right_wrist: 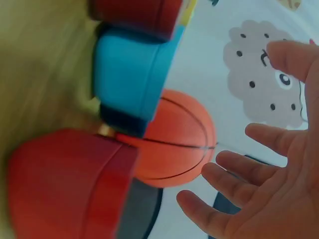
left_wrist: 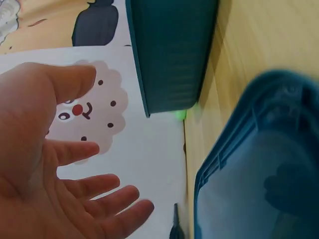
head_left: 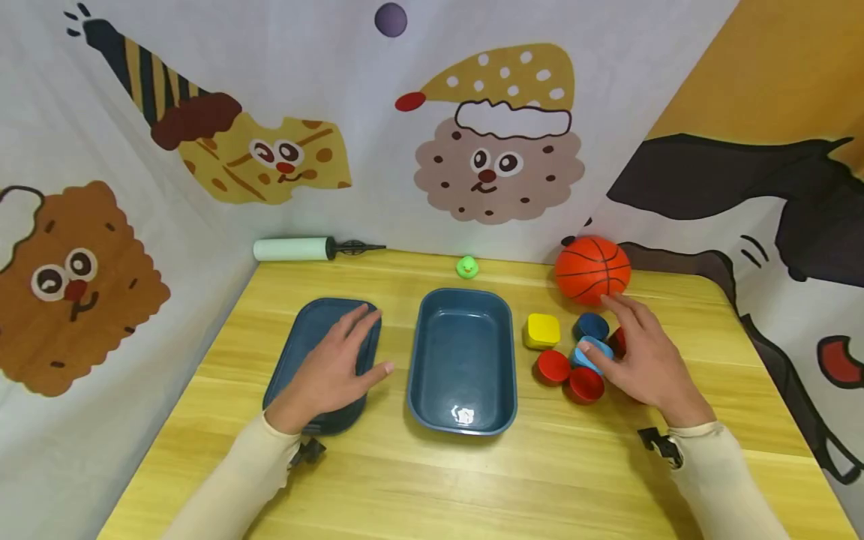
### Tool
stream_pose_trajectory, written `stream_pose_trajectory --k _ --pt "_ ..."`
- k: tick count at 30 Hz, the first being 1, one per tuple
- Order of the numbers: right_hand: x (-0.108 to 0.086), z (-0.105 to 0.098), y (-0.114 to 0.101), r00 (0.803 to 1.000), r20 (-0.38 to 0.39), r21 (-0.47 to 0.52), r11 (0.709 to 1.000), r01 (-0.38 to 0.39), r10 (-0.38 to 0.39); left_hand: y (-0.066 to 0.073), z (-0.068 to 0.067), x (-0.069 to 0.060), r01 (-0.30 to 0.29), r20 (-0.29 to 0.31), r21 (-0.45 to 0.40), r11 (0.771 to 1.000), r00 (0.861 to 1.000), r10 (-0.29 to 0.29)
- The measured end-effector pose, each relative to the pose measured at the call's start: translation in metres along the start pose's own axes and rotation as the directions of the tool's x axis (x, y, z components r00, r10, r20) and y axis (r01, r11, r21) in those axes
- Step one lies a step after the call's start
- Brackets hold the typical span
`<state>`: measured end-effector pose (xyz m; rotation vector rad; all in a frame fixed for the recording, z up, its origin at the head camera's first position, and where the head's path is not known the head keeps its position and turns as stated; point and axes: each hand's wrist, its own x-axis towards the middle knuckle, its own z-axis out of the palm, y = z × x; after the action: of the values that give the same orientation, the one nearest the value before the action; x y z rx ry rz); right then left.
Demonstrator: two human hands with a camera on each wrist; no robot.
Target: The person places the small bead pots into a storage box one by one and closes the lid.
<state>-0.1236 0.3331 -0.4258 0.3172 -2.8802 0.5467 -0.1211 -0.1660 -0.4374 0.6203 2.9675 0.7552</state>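
Above the dark blue lid (head_left: 313, 330), my left hand (head_left: 334, 375) hovers with spread fingers and holds nothing; it covers part of the lid. In the left wrist view a gap shows between that hand and the lid (left_wrist: 249, 189). My right hand (head_left: 648, 367) is over a cluster of small cups, its fingers extended and holding nothing. Around it are a light blue cup (head_left: 594, 352), a dark blue cup (head_left: 591, 327), a yellow cup (head_left: 542, 331) and red cups (head_left: 584, 385), some partly hidden by the hand. Between my hands stands a deep blue rectangular container (head_left: 462, 360).
An orange basketball-patterned ball (head_left: 592, 270) lies behind the cups. A green rubber duck (head_left: 467, 267) sits behind the container. At the back left lies a pale green hand pump (head_left: 293, 249). A printed cloth (head_left: 385, 195) hangs along the wooden table's (head_left: 432, 487) far edge.
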Motion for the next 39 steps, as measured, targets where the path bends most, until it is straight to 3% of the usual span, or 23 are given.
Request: stream_pose_trajectory --k 4,9,14,17,22,27,34,39 --pt "-0.005 0.000 0.013 0.998 -0.032 0.069 0.997 -0.043 0.045 0.001 0.006 0.000 -0.028 -0.029 -0.127 0.991 0.999 0.024" --pt "-0.011 0.005 0.032 0.995 -0.042 0.120 0.989 -0.082 0.088 0.001 0.015 -0.001 -0.041 0.018 -0.311 0.950 0.999 0.049" --pt "-0.018 0.010 0.049 0.990 -0.026 0.130 0.982 -0.134 0.138 0.007 0.025 0.000 0.013 0.106 -0.509 0.861 0.993 0.048" --pt "-0.023 0.012 0.056 0.985 -0.021 0.122 0.979 -0.166 0.170 0.011 0.030 0.002 0.077 0.161 -0.594 0.801 0.987 0.025" --pt "-0.033 0.011 0.065 0.978 -0.025 0.117 0.972 -0.203 0.208 0.013 0.042 0.004 0.132 0.214 -0.653 0.746 0.977 0.014" --pt "-0.043 0.011 0.068 0.975 0.009 0.122 0.968 -0.220 0.221 0.016 0.046 0.006 0.131 0.217 -0.674 0.727 0.976 0.025" --pt "-0.057 0.010 0.069 0.969 0.091 0.116 0.964 -0.238 0.228 0.020 0.045 0.007 0.132 0.217 -0.636 0.760 0.976 0.012" --pt "-0.064 0.008 0.071 0.965 0.146 0.112 0.965 -0.237 0.220 0.020 0.045 0.008 0.132 0.229 -0.641 0.756 0.973 0.025"
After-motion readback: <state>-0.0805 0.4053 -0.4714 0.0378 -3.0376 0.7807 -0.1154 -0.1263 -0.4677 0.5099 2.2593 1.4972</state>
